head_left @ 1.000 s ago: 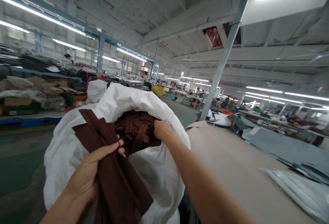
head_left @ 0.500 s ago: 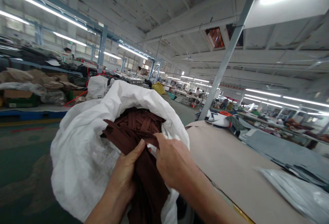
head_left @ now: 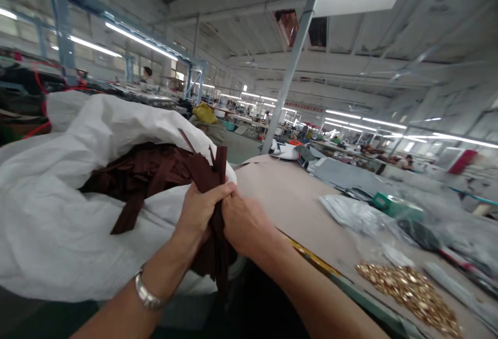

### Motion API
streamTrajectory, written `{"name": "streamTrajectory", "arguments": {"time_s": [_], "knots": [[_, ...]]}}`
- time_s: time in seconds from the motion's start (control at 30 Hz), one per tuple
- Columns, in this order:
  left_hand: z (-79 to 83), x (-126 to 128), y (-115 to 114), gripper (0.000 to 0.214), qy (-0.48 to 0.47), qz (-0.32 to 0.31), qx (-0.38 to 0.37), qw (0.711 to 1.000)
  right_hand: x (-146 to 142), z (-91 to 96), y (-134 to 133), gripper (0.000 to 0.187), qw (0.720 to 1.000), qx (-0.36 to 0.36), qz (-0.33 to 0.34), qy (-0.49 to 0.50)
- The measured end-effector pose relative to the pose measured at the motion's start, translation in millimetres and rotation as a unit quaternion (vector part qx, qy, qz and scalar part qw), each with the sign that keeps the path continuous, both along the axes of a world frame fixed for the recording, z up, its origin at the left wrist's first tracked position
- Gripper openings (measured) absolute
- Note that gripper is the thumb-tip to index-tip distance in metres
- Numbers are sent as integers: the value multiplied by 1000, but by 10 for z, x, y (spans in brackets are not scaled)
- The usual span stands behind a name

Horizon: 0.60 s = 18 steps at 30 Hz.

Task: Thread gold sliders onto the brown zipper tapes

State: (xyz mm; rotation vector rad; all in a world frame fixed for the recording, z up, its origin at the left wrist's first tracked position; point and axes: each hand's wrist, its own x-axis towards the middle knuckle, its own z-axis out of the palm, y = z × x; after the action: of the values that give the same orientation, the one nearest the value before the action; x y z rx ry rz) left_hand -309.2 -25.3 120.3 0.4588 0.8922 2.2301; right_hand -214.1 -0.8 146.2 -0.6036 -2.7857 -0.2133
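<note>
A bunch of dark brown fabric strips (head_left: 206,173) is gripped in my left hand (head_left: 198,206), its ends sticking up above the thumb and hanging down below. My right hand (head_left: 241,219) is closed on brown strips right beside it, and the two hands touch. Behind and to the left, a large white sack (head_left: 128,116) gapes wide. More brown strips (head_left: 148,167) fill its mouth, and one loose end hangs over the near rim. My palms and the strips inside them are hidden.
To the right stands a table with a beige top (head_left: 280,188). On it lie a heap of gold-coloured metal pieces (head_left: 408,292), clear plastic bags (head_left: 350,212), a green box (head_left: 392,204) and grey sheets (head_left: 338,173). A metal post (head_left: 291,64) rises behind the table.
Both hands have drawn the strips out from over the sack's mouth to its right edge, and now hold them upright together. The view has turned right, bringing the gold pieces into sight.
</note>
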Motion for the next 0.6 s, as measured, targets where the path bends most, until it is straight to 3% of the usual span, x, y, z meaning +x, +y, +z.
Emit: {"name": "streamTrajectory", "arguments": {"time_s": [0.1,0.17,0.2,0.3,0.4,0.5,0.57,0.6], "knots": [[226,147,233,3,4,-39,-14,999,377,189,235,52,999,-30,18,42],[375,256,307,9,6,-111,-27,993,715,285,386,41,984,-119,61,121],[440,324,319,10,6,-150,-28,988,897,308,456,39,962,-189,79,180],[586,607,285,13,-12,-250,0,968,1411,249,591,53,856,-389,67,334],[653,987,200,16,-49,-339,39,939,1803,12,528,62,754,-551,68,351],[600,1376,104,24,-97,-395,67,911,2095,-347,218,59,643,-671,150,336],[437,1596,33,27,-127,-416,75,897,2278,-634,-101,65,604,-706,144,340],[303,1691,-8,27,-141,-428,75,889,2377,-788,-281,72,600,-714,111,343]]}}
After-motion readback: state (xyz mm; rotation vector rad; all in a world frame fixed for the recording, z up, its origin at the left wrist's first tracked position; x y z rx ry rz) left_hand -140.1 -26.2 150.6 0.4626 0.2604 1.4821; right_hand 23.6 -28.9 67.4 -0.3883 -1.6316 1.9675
